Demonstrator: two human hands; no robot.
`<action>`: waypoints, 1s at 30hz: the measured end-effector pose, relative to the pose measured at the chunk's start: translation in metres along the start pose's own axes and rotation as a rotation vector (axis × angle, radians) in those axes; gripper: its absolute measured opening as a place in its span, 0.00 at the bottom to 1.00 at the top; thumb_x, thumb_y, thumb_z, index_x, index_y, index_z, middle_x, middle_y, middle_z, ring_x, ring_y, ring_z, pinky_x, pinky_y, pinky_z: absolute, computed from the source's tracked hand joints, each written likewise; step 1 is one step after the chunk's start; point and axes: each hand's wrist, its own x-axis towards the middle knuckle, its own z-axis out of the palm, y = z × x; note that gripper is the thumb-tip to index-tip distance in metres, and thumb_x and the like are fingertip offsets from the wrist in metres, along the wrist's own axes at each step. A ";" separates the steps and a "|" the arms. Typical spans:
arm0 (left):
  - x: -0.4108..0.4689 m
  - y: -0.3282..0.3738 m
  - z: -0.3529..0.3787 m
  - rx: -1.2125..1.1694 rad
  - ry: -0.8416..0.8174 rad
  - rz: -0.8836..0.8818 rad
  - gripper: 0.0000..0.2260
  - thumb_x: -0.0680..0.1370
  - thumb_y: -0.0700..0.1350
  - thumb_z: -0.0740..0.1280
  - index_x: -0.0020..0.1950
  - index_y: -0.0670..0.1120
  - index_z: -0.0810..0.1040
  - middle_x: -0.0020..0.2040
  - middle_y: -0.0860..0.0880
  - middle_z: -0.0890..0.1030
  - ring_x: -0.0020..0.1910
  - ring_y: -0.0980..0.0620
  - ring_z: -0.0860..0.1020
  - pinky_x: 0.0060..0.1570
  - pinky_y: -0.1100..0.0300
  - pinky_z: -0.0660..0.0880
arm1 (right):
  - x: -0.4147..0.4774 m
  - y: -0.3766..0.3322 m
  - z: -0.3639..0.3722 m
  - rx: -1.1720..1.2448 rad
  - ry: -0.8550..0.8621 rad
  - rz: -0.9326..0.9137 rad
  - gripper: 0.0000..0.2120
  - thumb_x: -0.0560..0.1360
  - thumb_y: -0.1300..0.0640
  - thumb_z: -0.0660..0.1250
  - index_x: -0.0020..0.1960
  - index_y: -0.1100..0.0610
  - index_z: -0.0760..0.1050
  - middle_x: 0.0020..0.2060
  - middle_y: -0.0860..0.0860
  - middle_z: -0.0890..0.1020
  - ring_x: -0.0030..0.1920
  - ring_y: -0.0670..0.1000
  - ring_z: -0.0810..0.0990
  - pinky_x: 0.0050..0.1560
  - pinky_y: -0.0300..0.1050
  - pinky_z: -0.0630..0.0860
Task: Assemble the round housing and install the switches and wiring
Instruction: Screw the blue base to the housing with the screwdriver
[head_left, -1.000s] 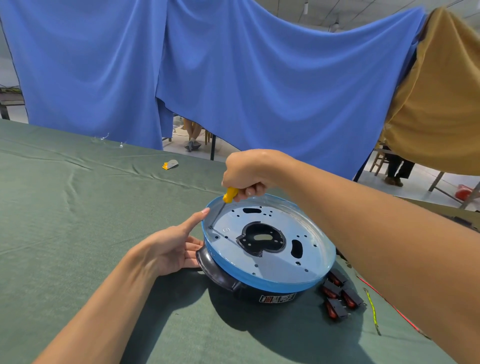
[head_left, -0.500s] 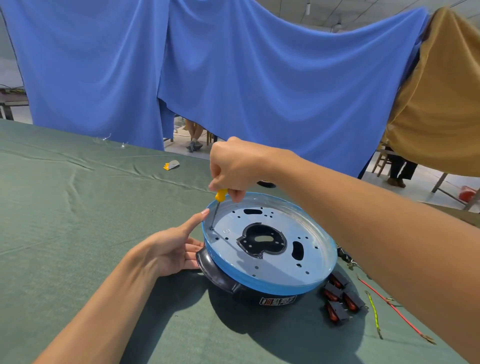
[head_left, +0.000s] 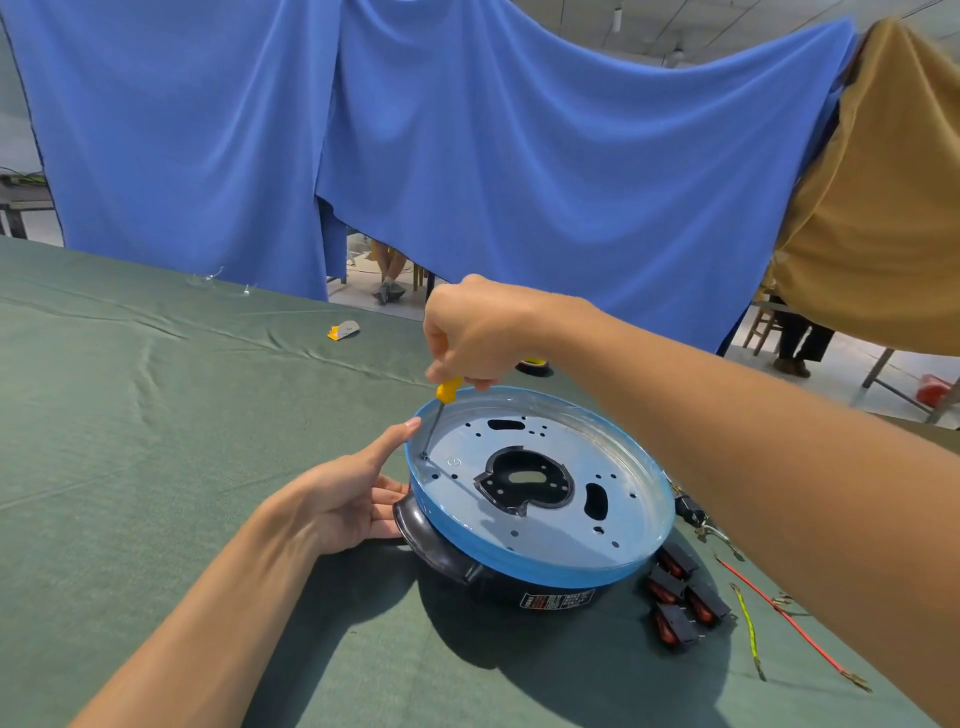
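The round housing (head_left: 540, 566), black below with a blue-rimmed metal plate on top, sits on the green table cloth. My right hand (head_left: 475, 332) grips a yellow-handled screwdriver (head_left: 441, 402) almost upright, its tip on a screw at the plate's left edge. My left hand (head_left: 348, 499) rests against the housing's left side with straight fingers, the forefinger touching the blue rim. Several black switches (head_left: 683, 597) with red rockers lie to the housing's right. A red wire (head_left: 795, 631) and a yellow-green wire (head_left: 748, 629) lie beyond them.
A small yellow and grey object (head_left: 344, 329) lies on the cloth at the far left. A black and yellow round item (head_left: 535, 366) shows behind my right hand. Blue drapes (head_left: 467, 156) hang behind the table, with a person's legs (head_left: 387, 273) under them.
My right hand has moved left and raised the screwdriver from slanted to nearly upright over the screw at the plate's left edge. My left hand has stayed at the housing's side.
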 end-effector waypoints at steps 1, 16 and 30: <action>0.000 0.000 0.000 0.001 0.002 0.001 0.36 0.59 0.62 0.77 0.50 0.34 0.76 0.36 0.39 0.82 0.31 0.43 0.83 0.31 0.54 0.80 | 0.002 -0.001 0.005 0.001 0.036 0.001 0.15 0.79 0.55 0.63 0.34 0.60 0.73 0.25 0.51 0.80 0.28 0.50 0.78 0.27 0.39 0.72; 0.000 0.001 0.000 0.007 0.009 -0.004 0.38 0.59 0.63 0.77 0.54 0.33 0.75 0.37 0.38 0.83 0.33 0.42 0.83 0.32 0.54 0.80 | 0.000 -0.003 0.006 0.001 0.102 0.023 0.08 0.78 0.59 0.64 0.41 0.60 0.75 0.29 0.55 0.80 0.25 0.44 0.75 0.29 0.45 0.79; -0.002 0.000 0.002 0.010 0.003 0.019 0.35 0.58 0.62 0.76 0.49 0.35 0.76 0.33 0.39 0.81 0.30 0.44 0.82 0.30 0.55 0.79 | -0.013 -0.003 -0.003 0.112 -0.016 0.007 0.08 0.76 0.63 0.64 0.53 0.63 0.79 0.38 0.55 0.84 0.30 0.47 0.78 0.29 0.36 0.75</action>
